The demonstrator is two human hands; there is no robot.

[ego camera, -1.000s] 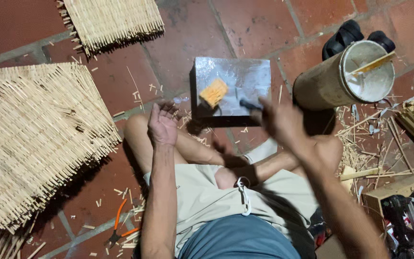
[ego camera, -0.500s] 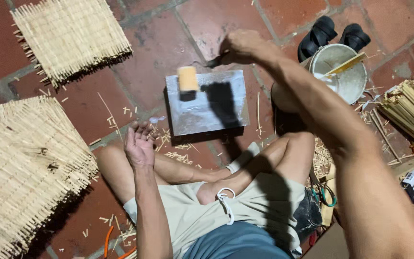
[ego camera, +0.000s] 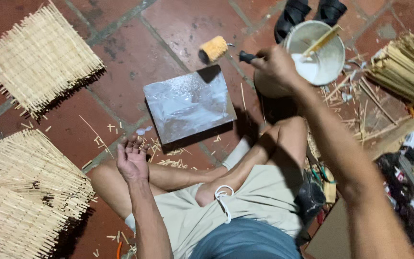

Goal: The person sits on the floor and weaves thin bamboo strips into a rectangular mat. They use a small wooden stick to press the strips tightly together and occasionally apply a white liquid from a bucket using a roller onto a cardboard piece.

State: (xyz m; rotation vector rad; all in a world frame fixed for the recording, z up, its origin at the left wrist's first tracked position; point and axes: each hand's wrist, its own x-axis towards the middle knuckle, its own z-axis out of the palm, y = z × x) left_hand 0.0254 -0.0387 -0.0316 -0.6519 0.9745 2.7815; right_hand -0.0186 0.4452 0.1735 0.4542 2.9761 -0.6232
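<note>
A: How far along does the work look?

B: I'd say partway. The right hand [ego camera: 276, 67] has its grip closed around the dark handle of a small paint roller [ego camera: 215, 48], whose yellow sleeve hangs over the floor just past the far edge of the grey board [ego camera: 188, 103]. The board's face shines wet and streaky, so a coat seems to be on it already.

A: And what is left?

B: Judging from the piles, plenty. A woven bamboo mat [ego camera: 37, 57] lies at the far left, and a stack of mats [ego camera: 20, 192] sits near the left knee; none lies on the board.

A: The left hand?

B: The left hand [ego camera: 132, 160] rests on that knee, fingers loosely open, holding nothing.

A: Where is the glue or paint kept?

B: In the white bucket [ego camera: 318, 52] right beside the right hand, with a flat stick [ego camera: 319, 41] laid across its rim.

A: Anything crowding the spot?

B: Bundled bamboo strips [ego camera: 403, 67] on the right, splinters scattered over the tiled floor [ego camera: 120, 38], and black sandals [ego camera: 312, 12] beyond the bucket. The crossed legs sit close against the board's near edge.
</note>
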